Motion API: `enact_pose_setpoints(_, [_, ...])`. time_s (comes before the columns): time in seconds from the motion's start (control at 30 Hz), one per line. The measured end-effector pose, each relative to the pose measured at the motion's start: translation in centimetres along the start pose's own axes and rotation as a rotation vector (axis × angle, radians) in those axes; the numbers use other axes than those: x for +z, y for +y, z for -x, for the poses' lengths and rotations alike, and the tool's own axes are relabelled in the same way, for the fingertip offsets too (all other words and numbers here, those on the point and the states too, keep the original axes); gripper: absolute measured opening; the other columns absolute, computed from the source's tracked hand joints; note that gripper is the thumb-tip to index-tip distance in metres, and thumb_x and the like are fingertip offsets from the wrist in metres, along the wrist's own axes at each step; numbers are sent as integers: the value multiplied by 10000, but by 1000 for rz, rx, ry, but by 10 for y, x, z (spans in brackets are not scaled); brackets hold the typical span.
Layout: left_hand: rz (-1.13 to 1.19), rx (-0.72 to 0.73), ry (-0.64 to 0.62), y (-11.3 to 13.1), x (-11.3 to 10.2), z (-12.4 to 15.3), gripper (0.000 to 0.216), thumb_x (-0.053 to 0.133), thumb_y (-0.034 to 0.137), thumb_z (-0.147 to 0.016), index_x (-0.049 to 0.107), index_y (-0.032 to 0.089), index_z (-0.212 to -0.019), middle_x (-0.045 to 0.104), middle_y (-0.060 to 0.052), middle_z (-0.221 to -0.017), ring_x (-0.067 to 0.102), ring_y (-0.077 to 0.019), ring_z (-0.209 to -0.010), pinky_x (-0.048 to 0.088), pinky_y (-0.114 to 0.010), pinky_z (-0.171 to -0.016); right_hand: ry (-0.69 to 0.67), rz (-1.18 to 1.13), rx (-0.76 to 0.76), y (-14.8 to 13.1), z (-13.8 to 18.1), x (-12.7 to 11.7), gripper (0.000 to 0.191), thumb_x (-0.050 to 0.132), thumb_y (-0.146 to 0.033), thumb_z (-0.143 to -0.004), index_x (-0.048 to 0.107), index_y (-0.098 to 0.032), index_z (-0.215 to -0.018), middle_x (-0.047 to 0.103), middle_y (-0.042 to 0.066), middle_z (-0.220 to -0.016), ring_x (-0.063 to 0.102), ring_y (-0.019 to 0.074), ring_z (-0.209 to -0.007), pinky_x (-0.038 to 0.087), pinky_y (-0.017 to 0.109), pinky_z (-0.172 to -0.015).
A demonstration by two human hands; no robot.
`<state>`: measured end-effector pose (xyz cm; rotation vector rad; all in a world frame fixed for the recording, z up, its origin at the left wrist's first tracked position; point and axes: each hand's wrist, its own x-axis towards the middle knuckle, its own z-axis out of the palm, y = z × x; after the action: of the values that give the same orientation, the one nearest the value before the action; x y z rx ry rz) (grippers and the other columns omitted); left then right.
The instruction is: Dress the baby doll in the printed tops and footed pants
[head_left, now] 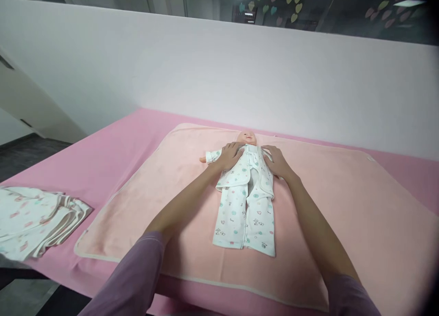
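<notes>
Purple sleeves (pixel 128 275) nearest cam; L hand (pixel 231 156) & R hand (pixel 277 161) w/ fingers apart on jacket (pixel 237 175); doll head (pixel 248 137) just past fingertips.

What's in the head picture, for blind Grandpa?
A person's bare left hand and right hand rest on a baby doll in white patterned cloth clothing, lying face up on a peach fabric blanket over pink cloth. Folded white patterned cloths lie left.

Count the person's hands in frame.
2. The left hand is on the picture-left side of the jacket on the doll; the right hand is on the picture-right side. Neither is hidden.
</notes>
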<state>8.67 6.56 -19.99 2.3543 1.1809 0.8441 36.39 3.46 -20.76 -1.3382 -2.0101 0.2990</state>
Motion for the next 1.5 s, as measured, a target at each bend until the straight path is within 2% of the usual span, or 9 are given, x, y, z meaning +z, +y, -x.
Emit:
enact_pose_setpoints(0.17, [16, -21, -31, -6, 7, -2, 523, 256, 520, -1136, 500, 300, -1543, 562, -60, -1566, 458, -287, -1464, 301, -516, -1256, -27, -52, 28, 16, -28, 7, 366, 526, -506, -1041, 647, -235, -1255, 672, 129, -1286, 591, 284, -1194, 478, 496, -1096])
enact_pose_setpoints(0.37, [-34, 126, 88, 18, -7, -11, 402, 477, 443, -1068, 566, 233, -1398, 599, -103, -1503, 492, -291, -1401, 365, -461, -1212, -3, -83, 76, 9, -31, 2, 371, 558, -593, -1032, 643, -254, -1157, 654, 109, -1265, 563, 273, -1169, 486, 457, -1045])
enact_pose_setpoints(0.5, [-114, 171, -266, 47, -18, -42, 301, 588, 484, -1006, 652, 228, -1150, 695, -102, -1331, 528, -332, -1370, 370, -491, -1189, 64, 15, 162, -15, -28, -18, 445, 616, -689, -970, 584, -249, -1036, 651, 106, -1125, 572, 270, -1014, 502, 426, -877])
enact_pose_setpoints(0.67, [-121, 29, -535, 60, -16, -76, 243, 712, 435, -897, 666, 235, -1026, 763, -62, -1178, 628, -312, -1265, 347, -504, -1212, -519, 9, 357, -57, -11, -44, 550, 675, -805, -873, 567, -266, -892, 652, 43, -828, 551, 219, -681, 408, 369, -619])
enact_pose_setpoints(0.77, [-78, -29, -566, 60, -16, -79, 254, 727, 452, -872, 652, 233, -977, 774, -70, -1145, 669, -305, -1186, 427, -478, -1147, -588, 71, 338, -73, -3, -44, 557, 706, -798, -843, 554, -262, -825, 649, 50, -807, 545, 226, -678, 388, 374, -607])
enact_pose_setpoints(1.03, [51, -38, -578, 44, -33, -74, 379, 751, 431, -825, 551, 258, -1098, 744, -81, -1224, 713, -255, -1049, 557, -360, -830, -725, -148, 286, -55, -8, -62, 494, 703, -716, -891, 530, -256, -845, 522, -13, -770, 455, 168, -667, 383, 338, -626])
enact_pose_setpoints(1.13, [7, -6, -558, 45, -26, -74, 421, 785, 506, -790, 632, 261, -1097, 733, -81, -1254, 699, -284, -1110, 553, -383, -886, -771, -254, 357, -39, -6, -81, 462, 724, -684, -884, 543, -259, -881, 542, -12, -800, 505, 173, -690, 420, 332, -635])
enact_pose_setpoints(1.3, [-175, 48, -481, 62, -2, -73, 365, 767, 516, -839, 718, 219, -1045, 736, -116, -1228, 615, -361, -1283, 375, -524, -1187, -620, -249, 423, -27, 1, -105, 430, 630, -652, -957, 545, -244, -852, 543, 12, -851, 516, 191, -775, 430, 329, -665])
enact_pose_setpoints(1.5, [-159, -42, -349, 59, 15, -80, 301, 661, 499, -955, 695, 203, -992, 751, -115, -1175, 588, -365, -1323, 351, -507, -1179, -600, -226, 424, -42, 0, -104, 580, 692, -762, -880, 463, -237, -791, 457, -7, -777, 417, 162, -690, 372, 319, -614])
